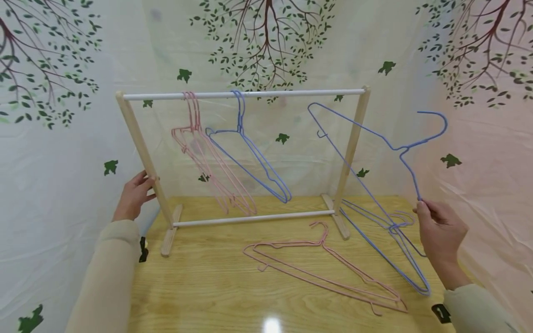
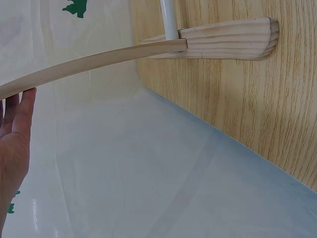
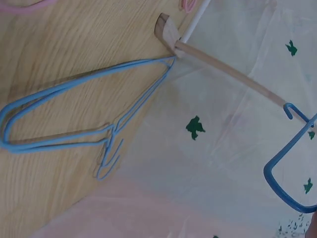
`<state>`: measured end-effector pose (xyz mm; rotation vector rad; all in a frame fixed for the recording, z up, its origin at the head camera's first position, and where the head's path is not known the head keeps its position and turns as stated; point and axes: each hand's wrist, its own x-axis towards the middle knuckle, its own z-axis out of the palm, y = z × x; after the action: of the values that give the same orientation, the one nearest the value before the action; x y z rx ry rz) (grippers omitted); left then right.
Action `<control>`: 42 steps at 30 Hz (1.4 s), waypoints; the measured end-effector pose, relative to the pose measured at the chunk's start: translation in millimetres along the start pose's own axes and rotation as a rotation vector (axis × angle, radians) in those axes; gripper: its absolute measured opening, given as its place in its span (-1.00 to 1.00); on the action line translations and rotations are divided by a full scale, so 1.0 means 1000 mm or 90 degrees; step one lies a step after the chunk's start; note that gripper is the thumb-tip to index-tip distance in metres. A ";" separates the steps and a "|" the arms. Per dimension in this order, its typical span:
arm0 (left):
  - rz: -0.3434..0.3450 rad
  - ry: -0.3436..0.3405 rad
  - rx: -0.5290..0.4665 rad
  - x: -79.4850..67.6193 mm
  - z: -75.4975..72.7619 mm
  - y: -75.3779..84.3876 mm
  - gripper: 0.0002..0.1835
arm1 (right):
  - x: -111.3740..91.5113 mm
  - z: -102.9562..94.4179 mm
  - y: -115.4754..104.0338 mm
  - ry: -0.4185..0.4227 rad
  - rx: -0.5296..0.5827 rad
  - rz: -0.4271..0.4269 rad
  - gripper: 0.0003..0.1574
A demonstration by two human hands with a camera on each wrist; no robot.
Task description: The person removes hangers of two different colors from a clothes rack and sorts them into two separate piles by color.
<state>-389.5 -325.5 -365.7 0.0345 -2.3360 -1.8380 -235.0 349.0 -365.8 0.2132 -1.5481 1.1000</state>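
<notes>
My right hand (image 1: 442, 236) grips a blue wire clothes hanger (image 1: 372, 132) by one shoulder, holding it in the air at the right with its hook pointing right. In the right wrist view, part of this held hanger (image 3: 282, 191) shows at the right edge. At the other side, my left hand (image 1: 132, 196) touches the left wooden post (image 1: 140, 143) of a small clothes rack. The left wrist view shows fairly straight fingers (image 2: 24, 114) against that post. Several pink hangers (image 1: 195, 129) and two blue hangers (image 1: 240, 131) hang from the rack's white top bar (image 1: 283, 94).
Two pink hangers (image 1: 322, 243) lie on the wooden table (image 1: 200, 286) in front of the rack. Blue hangers (image 1: 374, 245) lie by the rack's right foot (image 1: 341, 226), near the table's right edge. Behind stands a pale curtain (image 1: 266, 166) printed with leaves.
</notes>
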 end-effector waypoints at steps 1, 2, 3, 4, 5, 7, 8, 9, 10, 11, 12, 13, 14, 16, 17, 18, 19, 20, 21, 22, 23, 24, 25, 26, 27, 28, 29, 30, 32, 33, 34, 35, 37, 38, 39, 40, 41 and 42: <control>0.000 -0.001 -0.002 0.000 0.000 0.000 -0.30 | 0.000 -0.004 0.002 0.009 0.004 0.003 -0.83; 0.002 -0.002 -0.001 0.000 0.000 0.000 -0.31 | 0.000 -0.008 0.005 0.017 0.009 0.007 -0.83; 0.003 -0.004 -0.002 0.000 0.000 0.000 -0.31 | 0.000 -0.013 0.009 0.024 0.017 0.011 -0.83; 0.003 -0.005 -0.004 0.000 0.000 0.000 -0.31 | 0.001 -0.017 0.011 0.033 0.028 0.012 -0.83; 0.004 -0.006 -0.005 0.000 -0.001 -0.001 -0.31 | 0.001 -0.021 0.013 0.043 0.032 0.011 -0.82; 0.005 -0.008 -0.009 0.001 -0.001 -0.001 -0.31 | 0.001 -0.027 0.014 0.066 0.050 0.009 -0.82; 0.007 -0.009 -0.007 0.001 -0.001 -0.001 -0.31 | 0.002 -0.029 0.014 0.077 0.055 0.006 -0.81; 0.007 -0.009 -0.009 0.001 -0.001 -0.001 -0.31 | 0.003 -0.031 0.013 0.092 0.063 0.003 -0.81; 0.008 -0.009 -0.010 0.001 -0.001 -0.001 -0.31 | 0.003 -0.033 0.011 0.108 0.064 0.000 -0.81; 0.008 -0.009 -0.009 0.002 -0.002 -0.001 -0.31 | 0.004 -0.035 0.011 0.125 0.070 0.003 -0.81; 0.009 -0.009 -0.009 0.001 -0.002 -0.001 -0.31 | 0.006 -0.037 0.010 0.144 0.078 0.005 -0.81; 0.008 -0.010 -0.011 0.002 -0.002 -0.001 -0.31 | 0.007 -0.039 0.011 0.164 0.087 0.010 -0.81; 0.008 -0.010 -0.011 0.003 -0.001 -0.001 -0.31 | 0.008 -0.041 0.012 0.182 0.089 0.017 -0.81; 0.007 -0.011 -0.010 0.004 -0.001 -0.001 -0.30 | 0.011 -0.046 0.015 0.218 0.105 0.041 -0.83; 0.006 -0.011 -0.009 0.005 -0.001 -0.001 -0.30 | 0.012 -0.048 0.018 0.234 0.123 0.052 -0.84; 0.006 -0.011 -0.009 0.006 -0.001 -0.001 -0.30 | 0.013 -0.051 0.021 0.245 0.124 0.063 -0.84; 0.004 -0.010 -0.009 0.006 -0.001 -0.001 -0.30 | 0.013 -0.053 0.023 0.254 0.136 0.077 -0.85; 0.004 -0.010 -0.007 0.007 -0.001 -0.002 -0.30 | 0.013 -0.055 0.026 0.256 0.134 0.089 -0.85; 0.003 -0.011 -0.007 0.008 -0.001 -0.002 -0.30 | 0.013 -0.057 0.028 0.254 0.109 0.104 -0.84; 0.003 -0.011 -0.006 0.008 -0.001 -0.002 -0.29 | 0.013 -0.058 0.031 0.245 0.072 0.112 -0.83; 0.004 -0.011 -0.004 0.009 -0.001 -0.002 -0.29 | 0.012 -0.060 0.034 0.231 0.027 0.122 -0.82; 0.004 -0.012 -0.005 0.009 -0.001 -0.002 -0.30 | 0.011 -0.062 0.036 0.214 -0.026 0.134 -0.80; 0.004 -0.014 -0.005 0.010 -0.001 -0.002 -0.30 | 0.009 -0.063 0.039 0.195 -0.070 0.142 -0.79; 0.003 -0.015 -0.006 0.011 -0.001 -0.002 -0.30 | 0.007 -0.065 0.041 0.174 -0.124 0.147 -0.77; 0.003 -0.016 -0.006 0.011 -0.001 -0.002 -0.30 | 0.005 -0.066 0.044 0.154 -0.172 0.152 -0.75; 0.003 -0.017 -0.006 0.011 -0.001 -0.002 -0.30 | 0.002 -0.068 0.047 0.137 -0.195 0.157 -0.75; 0.002 -0.016 -0.006 0.011 0.000 -0.002 -0.30 | 0.000 -0.069 0.050 0.122 -0.205 0.166 -0.74; 0.001 -0.016 -0.007 0.010 0.000 -0.001 -0.30 | -0.003 -0.071 0.053 0.108 -0.209 0.174 -0.73; -0.001 -0.016 -0.007 0.010 0.000 -0.001 -0.30 | -0.008 -0.074 0.058 0.082 -0.214 0.192 -0.74; 0.000 -0.016 -0.005 0.010 0.000 -0.001 -0.30 | -0.011 -0.075 0.060 0.070 -0.217 0.201 -0.76; -0.001 -0.017 -0.006 0.011 0.000 -0.001 -0.30 | -0.013 -0.076 0.063 0.056 -0.224 0.204 -0.76; -0.001 -0.017 -0.007 0.011 0.000 -0.002 -0.31 | -0.016 -0.078 0.066 0.042 -0.229 0.209 -0.77; 0.001 -0.018 -0.007 0.012 0.000 -0.002 -0.31 | -0.021 -0.079 0.069 0.014 -0.244 0.221 -0.80; 0.003 -0.017 -0.007 0.012 0.000 -0.002 -0.31 | -0.023 -0.079 0.070 -0.001 -0.258 0.226 -0.82; 0.005 -0.016 -0.007 0.012 0.000 -0.002 -0.32 | -0.025 -0.080 0.070 -0.014 -0.268 0.234 -0.84; 0.006 -0.016 -0.006 0.012 0.000 -0.002 -0.31 | -0.027 -0.079 0.070 -0.028 -0.274 0.244 -0.85; 0.007 -0.015 -0.004 0.012 0.000 -0.002 -0.31 | -0.029 -0.079 0.068 -0.039 -0.274 0.259 -0.87; 0.008 -0.014 -0.002 0.011 -0.001 -0.002 -0.31 | -0.030 -0.078 0.067 -0.052 -0.276 0.271 -0.88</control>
<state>-400.7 -327.9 -366.3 0.0001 -2.3425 -1.8448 -217.2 429.1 -434.5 -0.3863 -1.9164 1.0512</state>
